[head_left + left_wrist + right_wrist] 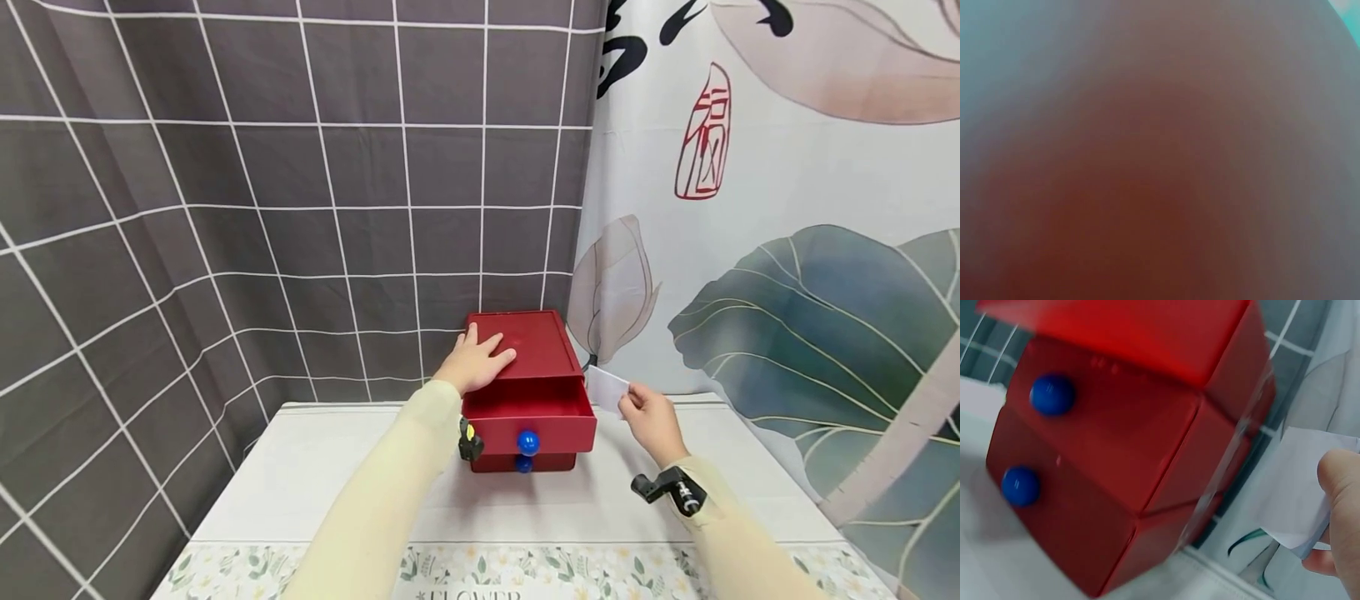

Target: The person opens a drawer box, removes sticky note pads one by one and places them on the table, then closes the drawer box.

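Observation:
A small red drawer cabinet (536, 346) stands on the table, its top drawer (532, 435) pulled out and showing a bare red inside. On the cabinet's top, at the left side, rests my left hand (474, 362) with its fingers spread. To the right of the drawer, my right hand (651, 421) pinches a white piece of paper (606, 388) between thumb and fingers. The right wrist view shows that paper (1294, 487) beside the cabinet, and two closed drawer fronts with blue knobs (1052, 395) below the open drawer. The left wrist view is only a reddish blur.
The table (352, 467) has a white cover with a floral band at the front. Behind it hangs a dark grey curtain (360, 167) with white grid lines. A pale curtain (630, 167) with leaf prints hangs at the right, close behind the right hand.

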The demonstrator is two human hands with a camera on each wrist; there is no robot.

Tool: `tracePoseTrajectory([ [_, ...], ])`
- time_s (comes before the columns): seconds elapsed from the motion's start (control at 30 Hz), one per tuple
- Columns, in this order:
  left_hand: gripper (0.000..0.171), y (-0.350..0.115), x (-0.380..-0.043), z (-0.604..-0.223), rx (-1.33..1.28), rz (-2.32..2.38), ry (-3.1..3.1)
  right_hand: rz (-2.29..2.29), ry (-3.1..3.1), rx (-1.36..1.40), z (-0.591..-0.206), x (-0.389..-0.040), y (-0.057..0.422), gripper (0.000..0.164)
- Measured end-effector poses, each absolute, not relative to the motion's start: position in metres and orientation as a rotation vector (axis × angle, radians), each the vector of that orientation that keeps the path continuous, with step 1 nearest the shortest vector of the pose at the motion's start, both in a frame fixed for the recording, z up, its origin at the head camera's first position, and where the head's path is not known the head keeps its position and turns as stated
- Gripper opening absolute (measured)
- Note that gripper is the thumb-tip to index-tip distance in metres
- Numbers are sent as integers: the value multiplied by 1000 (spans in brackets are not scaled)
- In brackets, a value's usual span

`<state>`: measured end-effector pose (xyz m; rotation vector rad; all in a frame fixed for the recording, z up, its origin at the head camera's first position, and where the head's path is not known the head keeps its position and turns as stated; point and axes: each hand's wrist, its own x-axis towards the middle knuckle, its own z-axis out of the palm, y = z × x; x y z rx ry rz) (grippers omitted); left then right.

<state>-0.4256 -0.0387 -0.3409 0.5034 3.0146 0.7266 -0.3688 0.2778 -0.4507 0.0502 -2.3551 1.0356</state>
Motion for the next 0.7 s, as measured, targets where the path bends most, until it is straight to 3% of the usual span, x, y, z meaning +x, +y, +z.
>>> tracePoseTrajectory([
  [0.2, 69, -38, -427, -341, 500, 726, 3020, 767, -2443, 99, -469, -368, 279, 19],
  [0.7, 68, -38, -427, -341, 498, 720, 3023, 127, -2500, 335, -517, -362, 273, 36],
])
